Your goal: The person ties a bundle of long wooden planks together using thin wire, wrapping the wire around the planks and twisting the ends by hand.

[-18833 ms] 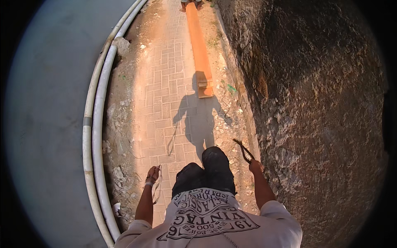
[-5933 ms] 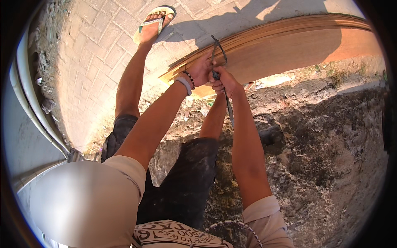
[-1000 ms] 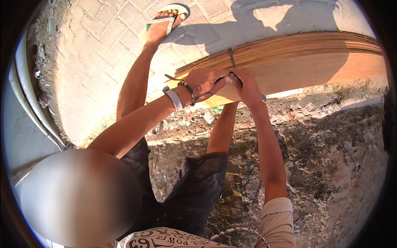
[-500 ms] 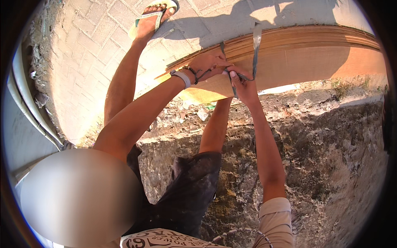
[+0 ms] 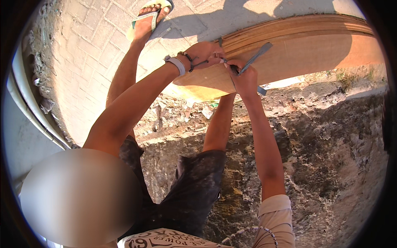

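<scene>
A stack of thin wooden boards (image 5: 297, 51), looking like plywood sheets, stands on edge, with a dark grey flat strap (image 5: 257, 57) around it near its left end. My left hand (image 5: 205, 53), with a grey wristband and dark bracelet at the wrist, is closed in a pinch on the strap over the boards' upper edge. Close beside it, my right hand (image 5: 245, 78) grips the same strap, fingers curled. One loose end sticks up and to the right past the right hand; another short end shows below it. Where the strap crosses between the fingers is partly hidden.
Paving bricks (image 5: 93, 53) lie beyond the boards, with my sandalled foot (image 5: 149, 18) on them. A rough, crumbling concrete wall (image 5: 318, 165) runs along the near side. White pipes (image 5: 31, 99) run down the left edge.
My right hand has turned and drawn the strap in, so its tall upright end now slants up and right. My left hand has shifted slightly left and up. The boards appear slightly higher in view.
</scene>
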Tool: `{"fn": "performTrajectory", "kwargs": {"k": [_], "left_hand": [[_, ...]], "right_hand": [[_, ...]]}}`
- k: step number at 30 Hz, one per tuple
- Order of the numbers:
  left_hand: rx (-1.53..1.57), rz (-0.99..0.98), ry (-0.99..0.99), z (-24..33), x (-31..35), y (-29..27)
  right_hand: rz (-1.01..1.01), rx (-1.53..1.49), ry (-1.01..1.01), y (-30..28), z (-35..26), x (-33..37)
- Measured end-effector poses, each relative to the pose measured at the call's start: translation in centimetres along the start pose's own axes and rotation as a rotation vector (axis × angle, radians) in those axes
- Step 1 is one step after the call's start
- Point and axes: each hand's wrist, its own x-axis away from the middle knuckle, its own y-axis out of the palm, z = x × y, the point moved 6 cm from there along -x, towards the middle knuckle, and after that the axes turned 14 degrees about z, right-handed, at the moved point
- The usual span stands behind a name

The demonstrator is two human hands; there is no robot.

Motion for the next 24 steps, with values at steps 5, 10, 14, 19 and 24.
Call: {"fn": "performTrajectory", "kwargs": {"k": [5,10,14,19,24], "left_hand": [[0.143,-0.073,-0.254,0.5,0.2,0.5],[-0.074,-0.156,-0.039,1.1,-0.8,0.6],[-0.185,0.066,0.213,1.4,-0.1,0.6],[-0.245,0.221,0.257,2.3,1.0,0.8],[0.363,0.207,-0.262,-2.6,1.9,1.8]], "right_hand": [[0.06,0.011,-0.041,0.0,0.4,-0.4],[0.105,-0.115,-0.057,0.0,0.7,0.3],[0.091,-0.107,0.005,0.0,0.3,0.2],[0.12,0.008,-0.064,0.5,-0.4,-0.3],[0.264,0.018,-0.288,1.5,-1.1,1.0]]}}
